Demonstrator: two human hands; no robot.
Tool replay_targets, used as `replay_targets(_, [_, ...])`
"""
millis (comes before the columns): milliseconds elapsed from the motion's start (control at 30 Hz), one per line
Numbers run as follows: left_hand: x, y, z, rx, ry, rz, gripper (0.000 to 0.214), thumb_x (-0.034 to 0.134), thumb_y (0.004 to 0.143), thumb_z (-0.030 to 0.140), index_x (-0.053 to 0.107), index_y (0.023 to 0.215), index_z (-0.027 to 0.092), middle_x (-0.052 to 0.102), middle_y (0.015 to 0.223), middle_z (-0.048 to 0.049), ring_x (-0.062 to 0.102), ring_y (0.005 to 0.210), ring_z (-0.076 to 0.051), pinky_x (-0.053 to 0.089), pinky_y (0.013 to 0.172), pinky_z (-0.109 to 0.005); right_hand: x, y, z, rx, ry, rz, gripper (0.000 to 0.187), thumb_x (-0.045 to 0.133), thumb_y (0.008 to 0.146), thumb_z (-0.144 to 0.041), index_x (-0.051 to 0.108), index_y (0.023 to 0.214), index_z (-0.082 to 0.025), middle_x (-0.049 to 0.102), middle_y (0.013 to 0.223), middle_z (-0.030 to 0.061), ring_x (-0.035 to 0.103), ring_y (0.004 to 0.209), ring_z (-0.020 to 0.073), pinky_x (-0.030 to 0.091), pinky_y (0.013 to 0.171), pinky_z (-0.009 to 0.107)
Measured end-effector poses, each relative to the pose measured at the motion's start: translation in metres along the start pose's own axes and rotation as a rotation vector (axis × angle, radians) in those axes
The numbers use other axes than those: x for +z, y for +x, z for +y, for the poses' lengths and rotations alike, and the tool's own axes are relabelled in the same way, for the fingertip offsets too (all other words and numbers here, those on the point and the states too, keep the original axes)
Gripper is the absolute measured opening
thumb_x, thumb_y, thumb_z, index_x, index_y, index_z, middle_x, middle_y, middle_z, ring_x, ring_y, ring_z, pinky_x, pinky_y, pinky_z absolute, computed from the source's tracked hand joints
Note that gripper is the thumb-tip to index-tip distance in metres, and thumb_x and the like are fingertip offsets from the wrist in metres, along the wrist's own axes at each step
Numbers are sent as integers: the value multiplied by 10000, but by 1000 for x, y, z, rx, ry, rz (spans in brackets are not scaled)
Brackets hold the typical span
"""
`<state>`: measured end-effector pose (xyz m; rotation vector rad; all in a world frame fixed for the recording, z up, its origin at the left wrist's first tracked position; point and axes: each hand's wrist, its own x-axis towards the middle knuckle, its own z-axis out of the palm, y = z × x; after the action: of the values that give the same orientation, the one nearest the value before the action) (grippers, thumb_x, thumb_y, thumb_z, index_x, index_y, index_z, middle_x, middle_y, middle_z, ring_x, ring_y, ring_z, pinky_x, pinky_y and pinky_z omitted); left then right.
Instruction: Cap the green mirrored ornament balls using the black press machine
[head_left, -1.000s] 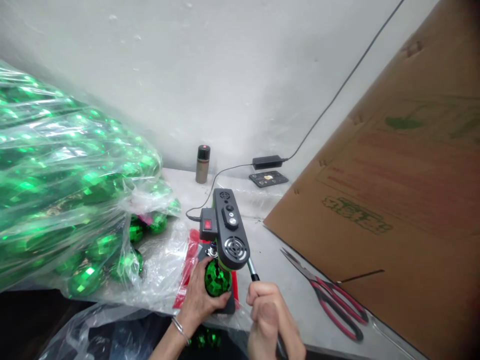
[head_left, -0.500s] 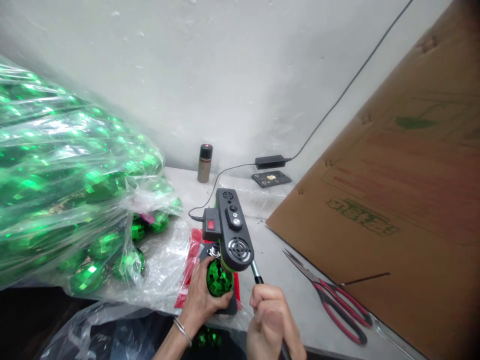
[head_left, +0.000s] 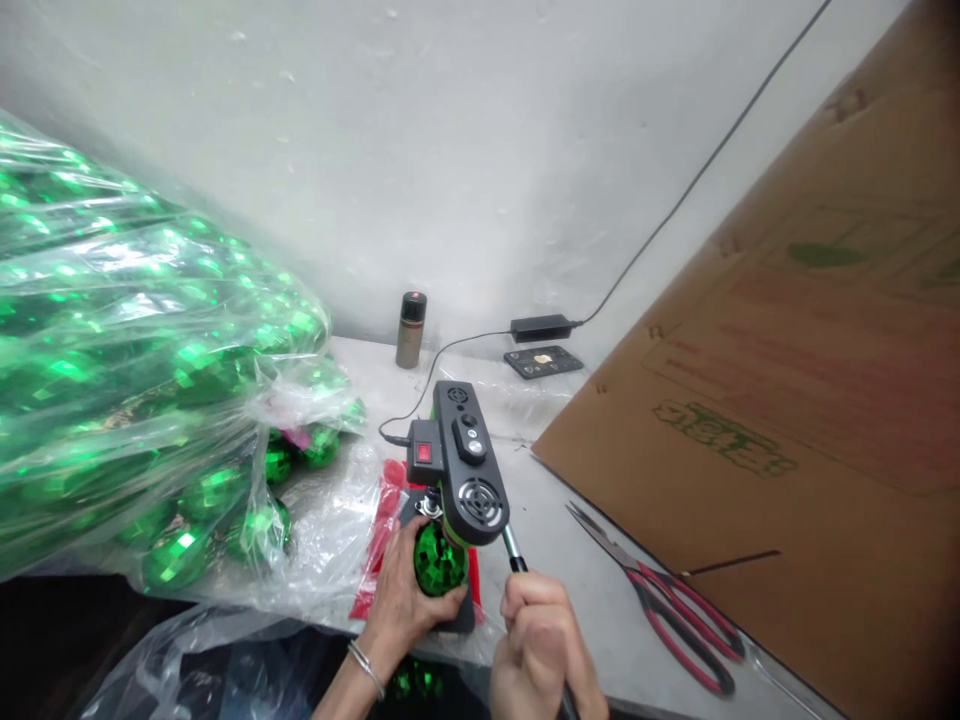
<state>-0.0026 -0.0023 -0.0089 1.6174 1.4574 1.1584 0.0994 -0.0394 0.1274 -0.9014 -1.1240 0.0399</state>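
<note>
My left hand (head_left: 405, 590), with a bangle at its wrist, is wrapped round a shiny green faceted ball ornament (head_left: 440, 560). The ball sits just under the near end of a black machine head (head_left: 474, 465) with round vents and a red switch. My right hand (head_left: 546, 640) is a fist closed on the black grip of a metal lever (head_left: 513, 545), which slopes up to the machine's near right side. Beneath the ball a dark base plate (head_left: 459, 622) rests over a red sheet (head_left: 365, 598). The point where ball and machine meet is hidden.
A clear plastic bag (head_left: 142, 300) full of green faceted balls fills the left. Behind stand a small bottle (head_left: 410, 330), a power adapter (head_left: 541, 328) with its cable, and a phone (head_left: 543, 361). Scissors (head_left: 660, 605) lie at right beside a large cardboard box (head_left: 787, 400).
Almost nothing differs: the whole view has shifted very slightly. Both hands keep their hold on the ball and the lever.
</note>
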Motion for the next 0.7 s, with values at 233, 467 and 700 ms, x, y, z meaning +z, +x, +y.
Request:
replay_targets(233, [-1,1,0,-14,-6,-16,815,860,660,369,621,1412,162,771,1331,-184,749,1272,-424,609,1130,-632,1,0,1,-2,-2,-9,441,499,1139,-233,491,699,-217,514,683,-42,485,585,93,331,548,268])
replay_targets(467, [-1,2,0,-14,-10,-28,821,850,659,375,617,1413,152,772,1320,-195,751,1265,-432,600,1133,-657,7,4,0,-53,1,34,459,494,1133,-211,473,675,-218,475,661,-41,466,569,103,317,533,277])
replay_targets(700, [-2,2,-1,3,-5,-37,823,852,666,368,610,1419,142,772,1330,-205,752,1276,-432,601,1139,-660,9,0,5,-78,7,79,446,475,1124,-174,466,681,-218,460,656,-44,442,561,102,319,566,292])
